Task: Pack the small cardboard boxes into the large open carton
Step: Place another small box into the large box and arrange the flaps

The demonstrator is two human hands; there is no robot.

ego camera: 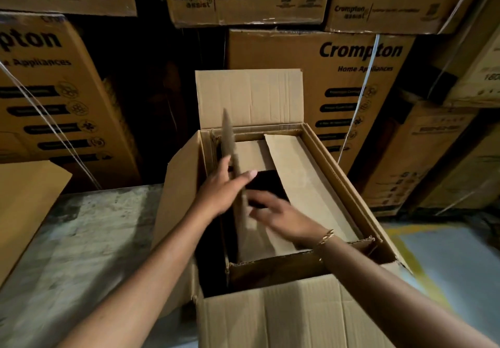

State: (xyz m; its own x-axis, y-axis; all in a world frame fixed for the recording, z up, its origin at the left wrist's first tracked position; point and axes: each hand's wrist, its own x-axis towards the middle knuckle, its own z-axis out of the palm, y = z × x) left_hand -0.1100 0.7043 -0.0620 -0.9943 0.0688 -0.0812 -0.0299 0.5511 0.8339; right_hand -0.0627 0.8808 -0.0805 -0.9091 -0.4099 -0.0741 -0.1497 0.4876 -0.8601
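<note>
Your left hand (pixel 226 185) lies with straight fingers against an upright cardboard flap (pixel 228 134). Your right hand (pixel 276 212), fingers spread and blurred, is just right of that flap. Beneath both hands, a small cardboard box (pixel 311 185) sits inside the large open carton (pixel 181 185).

Open carton (pixel 178 199) on floor (pixel 94 239), centre — small box (pixel 319 185) inside it, toward right; stacked cartons (pixel 338 82) behind.

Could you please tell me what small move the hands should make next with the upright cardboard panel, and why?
Probably tip the cardboard panel rightward and down over the dark opening. It stands on edge, blurred, between the left hand and right hand inside the large carton, while the neighbouring panel already lies flat.
</note>
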